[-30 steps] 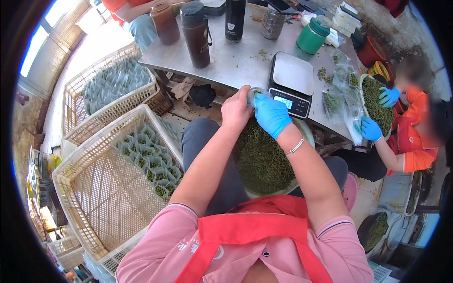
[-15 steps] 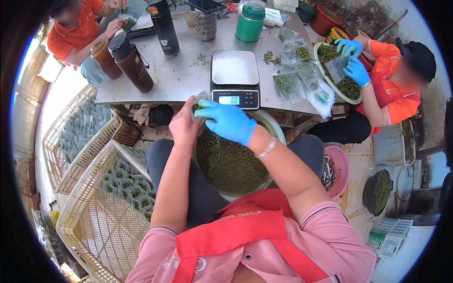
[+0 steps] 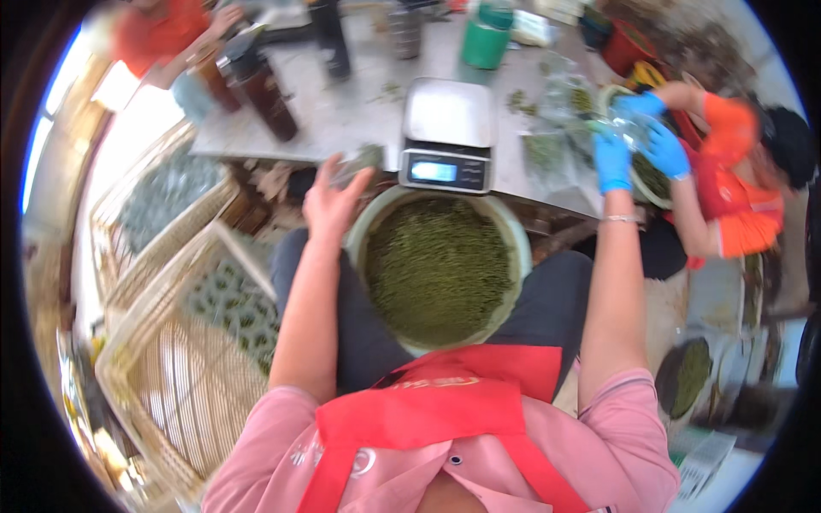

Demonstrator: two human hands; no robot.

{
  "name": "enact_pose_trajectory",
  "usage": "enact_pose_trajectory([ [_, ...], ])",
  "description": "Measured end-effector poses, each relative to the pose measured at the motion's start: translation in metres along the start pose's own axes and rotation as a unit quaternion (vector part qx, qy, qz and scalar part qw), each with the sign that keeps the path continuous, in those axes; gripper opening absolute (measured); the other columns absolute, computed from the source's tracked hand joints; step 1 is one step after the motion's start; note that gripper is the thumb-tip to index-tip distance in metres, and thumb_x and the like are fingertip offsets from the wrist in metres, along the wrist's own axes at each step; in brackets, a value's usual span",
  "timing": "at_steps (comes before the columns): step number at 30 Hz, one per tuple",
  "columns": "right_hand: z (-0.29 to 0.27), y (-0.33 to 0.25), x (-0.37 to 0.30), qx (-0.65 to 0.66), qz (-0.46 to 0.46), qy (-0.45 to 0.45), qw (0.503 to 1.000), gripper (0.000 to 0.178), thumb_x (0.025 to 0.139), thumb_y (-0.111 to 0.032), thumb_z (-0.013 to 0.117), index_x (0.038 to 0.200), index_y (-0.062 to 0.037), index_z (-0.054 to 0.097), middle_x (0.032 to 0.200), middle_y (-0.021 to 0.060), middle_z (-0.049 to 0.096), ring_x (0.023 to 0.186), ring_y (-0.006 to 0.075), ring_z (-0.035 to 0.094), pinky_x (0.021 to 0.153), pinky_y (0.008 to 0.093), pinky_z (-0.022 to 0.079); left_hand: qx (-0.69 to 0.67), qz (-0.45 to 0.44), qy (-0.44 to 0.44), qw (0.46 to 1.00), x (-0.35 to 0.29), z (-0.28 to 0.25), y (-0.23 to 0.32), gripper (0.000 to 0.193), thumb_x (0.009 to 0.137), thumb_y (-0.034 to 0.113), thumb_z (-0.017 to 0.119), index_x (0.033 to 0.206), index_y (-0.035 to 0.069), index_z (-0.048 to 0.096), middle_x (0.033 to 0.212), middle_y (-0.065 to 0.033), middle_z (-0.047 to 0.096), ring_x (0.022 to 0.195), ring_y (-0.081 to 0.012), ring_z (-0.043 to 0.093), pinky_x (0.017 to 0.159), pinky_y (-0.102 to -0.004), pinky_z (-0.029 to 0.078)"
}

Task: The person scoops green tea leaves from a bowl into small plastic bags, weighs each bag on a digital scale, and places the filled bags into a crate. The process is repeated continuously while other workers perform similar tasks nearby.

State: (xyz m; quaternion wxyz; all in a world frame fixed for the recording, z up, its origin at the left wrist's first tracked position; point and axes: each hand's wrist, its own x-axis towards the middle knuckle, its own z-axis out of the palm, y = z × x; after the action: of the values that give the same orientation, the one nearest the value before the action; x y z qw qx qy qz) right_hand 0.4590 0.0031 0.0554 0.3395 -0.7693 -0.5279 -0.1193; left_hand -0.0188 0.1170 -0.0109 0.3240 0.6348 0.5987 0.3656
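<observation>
My bare left hand point(image 3: 329, 201) grips a small clear plastic bag point(image 3: 363, 165) with green contents, just off the table's front edge. My right hand point(image 3: 613, 158), in a blue glove, is stretched far to the right, close to a co-worker's blue-gloved hands. A clear bag point(image 3: 631, 130) shows between our hands; motion blur hides whether my fingers hold it. Between my knees stands a pale round basin point(image 3: 518, 256) of small green buds or granules point(image 3: 436, 265). The digital scale point(image 3: 446, 167) at the table edge carries a bare white tray point(image 3: 449, 113).
Filled bags point(image 3: 543, 150) lie on the metal table point(image 3: 359, 120) right of the scale. Bottles point(image 3: 265, 94) and a green jar point(image 3: 487, 38) stand farther back. Plastic crates point(image 3: 128, 368) holding filled bags are at left. Co-workers in orange sit at the right and far left.
My right hand has left the bag and swung right to the co-worker's hands. My left hand keeps the bag, slightly lower. The whole view has shifted and blurred.
</observation>
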Motion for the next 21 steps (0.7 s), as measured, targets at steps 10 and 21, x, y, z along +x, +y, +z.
enact_pose_trajectory([
  [10, 0.08, -0.2, -0.063, 0.12, -0.131, 0.013, 0.984, 0.032, 0.087, -0.005, 0.049, 0.114, -0.0126, 0.064, 0.123, 0.0196, 0.056, 0.115, 0.0319, 0.053, 0.098, 0.0379, 0.04, -0.319, -0.002, 0.04, 0.947, -0.028, -0.07, -0.001, 0.039, 0.09, 0.034, 0.061, 0.113, 0.002, 0.059, 0.083, -0.0063, 0.065, 0.063, -0.0138, 0.065, 0.059, -0.0267, 0.047],
  [21, 0.044, -0.166, -0.145, 0.35, 0.044, -0.161, 0.922, 0.029, 0.093, -0.004, 0.049, 0.119, 0.0024, 0.058, 0.117, 0.0115, 0.062, 0.104, 0.0178, 0.058, 0.092, 0.0301, 0.045, 0.158, -0.223, 0.314, 0.909, -0.164, -0.323, -0.184, 0.058, 0.091, 0.057, 0.037, 0.123, 0.01, 0.052, 0.093, -0.0178, 0.068, 0.093, -0.0315, 0.065, 0.082, -0.0415, 0.047],
])
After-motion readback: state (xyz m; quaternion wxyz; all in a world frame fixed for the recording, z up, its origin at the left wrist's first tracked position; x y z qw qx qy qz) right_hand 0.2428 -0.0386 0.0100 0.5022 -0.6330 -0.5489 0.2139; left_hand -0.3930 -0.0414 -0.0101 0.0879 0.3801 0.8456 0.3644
